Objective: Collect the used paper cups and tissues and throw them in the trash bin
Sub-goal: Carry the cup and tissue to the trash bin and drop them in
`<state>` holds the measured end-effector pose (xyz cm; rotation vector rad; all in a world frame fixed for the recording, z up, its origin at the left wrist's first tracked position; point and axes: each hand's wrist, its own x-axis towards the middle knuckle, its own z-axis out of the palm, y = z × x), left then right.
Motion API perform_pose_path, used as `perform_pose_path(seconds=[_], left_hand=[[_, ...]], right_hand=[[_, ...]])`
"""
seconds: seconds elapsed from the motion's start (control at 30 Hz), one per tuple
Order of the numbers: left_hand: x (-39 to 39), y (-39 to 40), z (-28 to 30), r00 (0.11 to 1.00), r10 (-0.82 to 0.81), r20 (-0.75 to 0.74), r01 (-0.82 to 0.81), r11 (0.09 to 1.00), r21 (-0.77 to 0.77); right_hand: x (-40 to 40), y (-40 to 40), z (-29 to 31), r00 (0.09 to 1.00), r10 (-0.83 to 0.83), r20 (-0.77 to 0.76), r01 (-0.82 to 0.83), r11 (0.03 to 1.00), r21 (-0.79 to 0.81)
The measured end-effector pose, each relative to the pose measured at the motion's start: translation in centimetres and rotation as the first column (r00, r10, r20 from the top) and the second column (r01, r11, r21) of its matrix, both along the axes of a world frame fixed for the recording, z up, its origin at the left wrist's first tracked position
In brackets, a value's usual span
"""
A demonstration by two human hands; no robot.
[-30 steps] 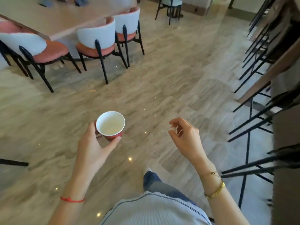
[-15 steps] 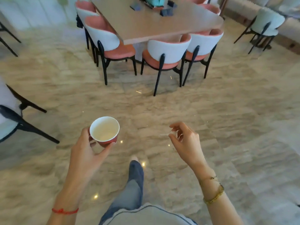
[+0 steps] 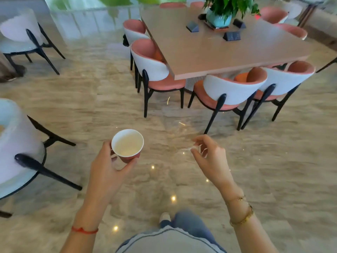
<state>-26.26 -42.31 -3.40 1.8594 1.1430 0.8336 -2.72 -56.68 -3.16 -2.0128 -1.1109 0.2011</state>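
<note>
A red paper cup (image 3: 127, 146) with a white inside is held upright in my left hand (image 3: 107, 168), thumb and fingers wrapped round its lower wall. The cup looks empty. My right hand (image 3: 209, 157) hovers at the same height to the right, fingers loosely curled and apart, with nothing in it. No tissue and no trash bin are in view.
A large square table (image 3: 228, 52) with a potted plant (image 3: 224, 10) and small dark blocks stands ahead on the right. Pink-and-white chairs (image 3: 233, 92) ring it. Pale chairs (image 3: 18, 143) stand at the left. Glossy marble floor (image 3: 109, 99) lies between them.
The view has swung left, so the table and its chairs now sit ahead on the right. Both hands keep the same pose, the left still holding the cup.
</note>
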Motion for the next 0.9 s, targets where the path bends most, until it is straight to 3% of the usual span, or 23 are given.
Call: perform_pose_path(seconds=[0.4,0.7,0.9], left_hand=[[10.2,23.6,-1.4,0.979,0.199,-0.048,-0.198,0.98,0.025],[19.4,45.2,2.0,0.943,0.329,-0.045,-0.323,0.94,0.114],[22.5,56.8,1.2,0.919,0.392,-0.042,-0.389,0.919,0.063]], right_hand=[[13.0,28.8,-2.5,0.984,0.175,-0.027,-0.176,0.984,-0.028],[23.1,54.3,0.0,0.947,0.318,-0.041,-0.318,0.948,0.014],[26.8,67.9,-0.5,0.919,0.387,-0.075,-0.389,0.921,-0.012]])
